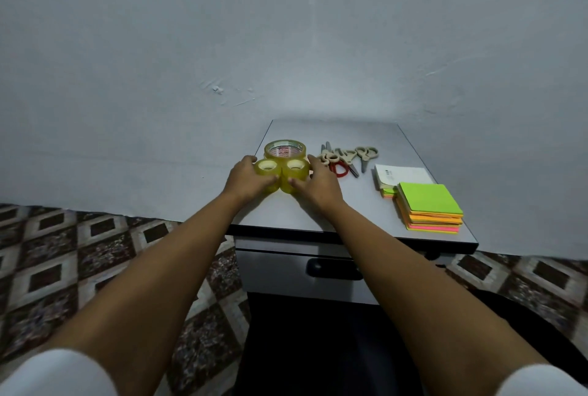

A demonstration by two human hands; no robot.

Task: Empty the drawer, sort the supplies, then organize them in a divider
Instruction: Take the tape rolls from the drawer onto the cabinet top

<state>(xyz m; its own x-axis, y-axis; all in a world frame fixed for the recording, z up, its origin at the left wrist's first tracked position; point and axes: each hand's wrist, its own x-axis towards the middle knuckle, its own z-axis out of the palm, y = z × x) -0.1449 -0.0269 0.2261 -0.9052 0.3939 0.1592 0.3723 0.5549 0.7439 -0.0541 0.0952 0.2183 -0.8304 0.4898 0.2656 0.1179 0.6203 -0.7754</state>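
A plain pale blue-grey wall was seen behind the surface, filling the upper half of the view. A small patch of chipped, scuffed paint was noted on it left of centre, with fainter scratches further right. The floor was laid with tiles patterned in brown, cream and dark squares, shown on both sides of the grey cabinet.

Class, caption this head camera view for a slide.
Left hand and right hand grip small tape rolls on the cabinet, beside scissors and sticky notes.
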